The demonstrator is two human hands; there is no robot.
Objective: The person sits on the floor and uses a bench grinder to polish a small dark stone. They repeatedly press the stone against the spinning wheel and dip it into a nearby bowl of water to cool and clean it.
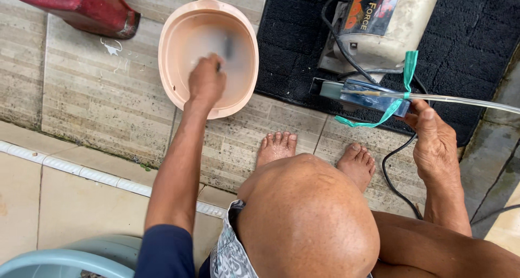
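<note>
While scrubbing peach basin: left hand fingers clamped on blurred brush; right hand fingers clamped on blue pump housing; best kept level.

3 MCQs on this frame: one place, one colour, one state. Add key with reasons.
1. Where is the left hand?
A. inside the basin
B. on the red container
C. on the knee

2. What colour is the strap tied to the small blue device?
A. yellow
B. green
C. white

3. What is the right hand doing?
A. resting open on the mat
B. hanging empty
C. gripping the blue device

Key: A, it reaches into the peach basin; B, teal-green ribbon loops around it; C, fingers close on the device's end.
</note>
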